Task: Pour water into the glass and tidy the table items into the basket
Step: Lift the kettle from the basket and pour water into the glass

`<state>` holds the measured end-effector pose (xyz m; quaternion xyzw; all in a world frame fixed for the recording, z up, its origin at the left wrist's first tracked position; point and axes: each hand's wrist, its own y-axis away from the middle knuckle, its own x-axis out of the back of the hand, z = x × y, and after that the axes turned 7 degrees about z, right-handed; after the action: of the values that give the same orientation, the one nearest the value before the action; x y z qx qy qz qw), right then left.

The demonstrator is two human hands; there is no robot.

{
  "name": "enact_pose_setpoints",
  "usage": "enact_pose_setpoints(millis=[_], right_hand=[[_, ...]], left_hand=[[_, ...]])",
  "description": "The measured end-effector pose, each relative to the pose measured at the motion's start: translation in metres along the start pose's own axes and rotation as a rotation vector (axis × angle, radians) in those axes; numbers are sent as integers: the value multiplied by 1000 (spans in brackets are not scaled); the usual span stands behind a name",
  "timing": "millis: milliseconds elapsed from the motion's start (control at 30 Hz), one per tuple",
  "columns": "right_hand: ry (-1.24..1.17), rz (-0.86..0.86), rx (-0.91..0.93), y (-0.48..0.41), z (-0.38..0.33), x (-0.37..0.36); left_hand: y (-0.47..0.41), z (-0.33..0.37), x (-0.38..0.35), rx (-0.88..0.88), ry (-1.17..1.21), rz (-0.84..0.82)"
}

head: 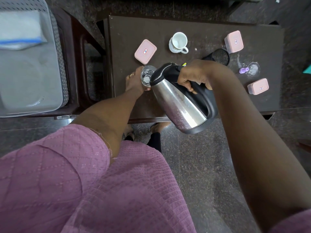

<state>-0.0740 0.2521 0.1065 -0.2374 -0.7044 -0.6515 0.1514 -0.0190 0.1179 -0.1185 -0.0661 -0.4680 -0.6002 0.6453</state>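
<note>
One head-worn wide-angle view looks steeply down from above the person's own chest and arms. It faces forward over the dark tabletop [193, 27], which fills the upper middle, near enough to reach. Floor [202, 165] lies below, edges bowed.

small labels on three pink boxes [145, 51], too blurred to read
</note>
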Motion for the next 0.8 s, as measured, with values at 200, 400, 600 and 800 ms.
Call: enact_pose_setpoints(millis=[200,400,600,800], right_hand=[[-41,30,-15,-2,1,2],[-38,56,-39,-1,1,4],[-37,41,-22,0,1,6],[-72,33,-32,3,-1,6]], left_hand=[[-2,-1,-1,3,-16,-9],[-3,-1,-3,7,1,6],[-3,-3,-5,12,44,8],[-4,-4,-5,33,32,-1]])
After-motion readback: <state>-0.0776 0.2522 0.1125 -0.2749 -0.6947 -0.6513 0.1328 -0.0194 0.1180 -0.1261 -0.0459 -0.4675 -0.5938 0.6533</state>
